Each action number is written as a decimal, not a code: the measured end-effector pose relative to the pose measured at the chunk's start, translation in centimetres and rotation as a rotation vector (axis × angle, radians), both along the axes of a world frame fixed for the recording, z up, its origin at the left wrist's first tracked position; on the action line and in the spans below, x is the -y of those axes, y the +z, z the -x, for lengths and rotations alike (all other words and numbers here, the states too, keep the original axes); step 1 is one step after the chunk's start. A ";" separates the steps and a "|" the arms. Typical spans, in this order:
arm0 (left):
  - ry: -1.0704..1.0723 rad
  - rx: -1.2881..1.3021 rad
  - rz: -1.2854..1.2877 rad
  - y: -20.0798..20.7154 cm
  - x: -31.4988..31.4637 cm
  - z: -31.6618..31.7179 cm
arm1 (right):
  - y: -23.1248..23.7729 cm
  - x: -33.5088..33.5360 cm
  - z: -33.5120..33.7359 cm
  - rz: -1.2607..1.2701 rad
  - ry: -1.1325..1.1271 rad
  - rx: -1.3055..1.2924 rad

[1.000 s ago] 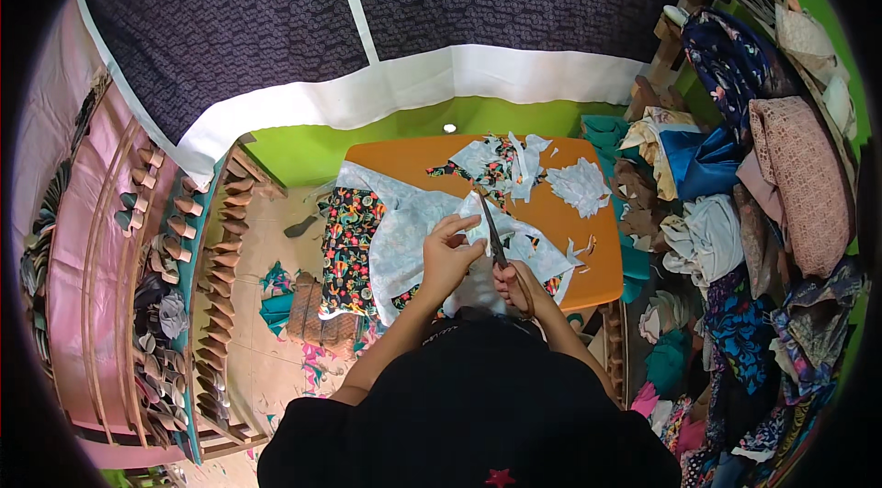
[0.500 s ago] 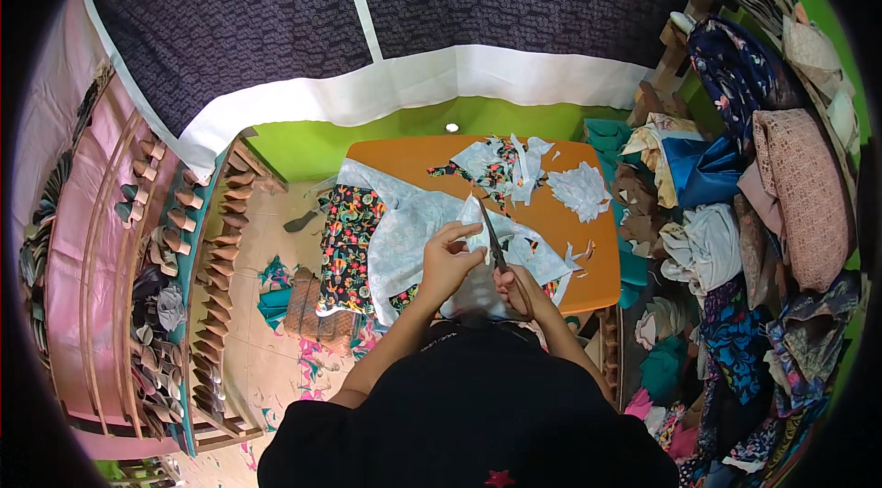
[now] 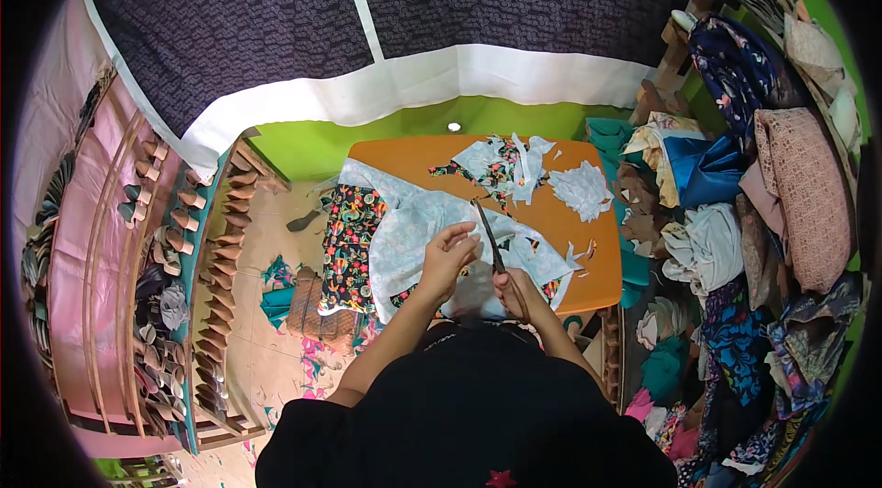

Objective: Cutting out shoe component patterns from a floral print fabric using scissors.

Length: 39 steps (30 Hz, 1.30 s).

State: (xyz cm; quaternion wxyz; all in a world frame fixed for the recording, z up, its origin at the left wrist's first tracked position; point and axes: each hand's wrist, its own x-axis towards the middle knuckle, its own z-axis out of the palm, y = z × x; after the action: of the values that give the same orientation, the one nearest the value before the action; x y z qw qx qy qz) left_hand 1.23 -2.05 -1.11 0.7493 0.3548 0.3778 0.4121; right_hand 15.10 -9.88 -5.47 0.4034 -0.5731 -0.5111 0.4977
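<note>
A large piece of patterned cloth (image 3: 418,203) is spread over an orange table, its pale underside mostly upward and its black floral side showing at the left. My right hand (image 3: 511,293) grips a pair of dark scissors (image 3: 490,240), whose blades look closed and point away from me over the cloth. Just left of the scissors, my left hand (image 3: 447,260) hovers above the cloth with bent fingers apart and nothing visible in them. My body hides the cloth's near edge.
Cut fabric scraps (image 3: 510,166) and a pile of pale pieces (image 3: 581,191) lie on the far right of the orange table (image 3: 602,277). Racks of shoe lasts (image 3: 220,295) stand at left. Heaped fabrics (image 3: 707,249) fill the right side. Scraps litter the floor (image 3: 266,341).
A small white piece that was at my left fingers, by the scissor blades, no longer shows there. The left fingers have spread apart; the scissors stay nearly in place.
</note>
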 end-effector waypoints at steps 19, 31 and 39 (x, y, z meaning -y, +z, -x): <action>0.006 0.322 0.410 -1.1 -1.8 -0.9 | -0.2 0.2 0.3 -0.113 0.021 0.155; 0.161 -0.187 -0.250 -0.7 -1.2 -0.6 | 0.8 -0.1 0.4 -0.065 0.002 -0.050; 0.195 -0.299 -0.322 -0.3 -1.0 -0.6 | 1.0 -0.4 0.7 0.085 0.013 -0.131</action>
State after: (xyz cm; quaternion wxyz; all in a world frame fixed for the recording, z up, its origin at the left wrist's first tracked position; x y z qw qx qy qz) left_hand 1.82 -1.01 -1.40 0.5754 0.4887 0.4466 0.4801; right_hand 14.39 -9.46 -4.46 0.4082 -0.5524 -0.4657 0.5579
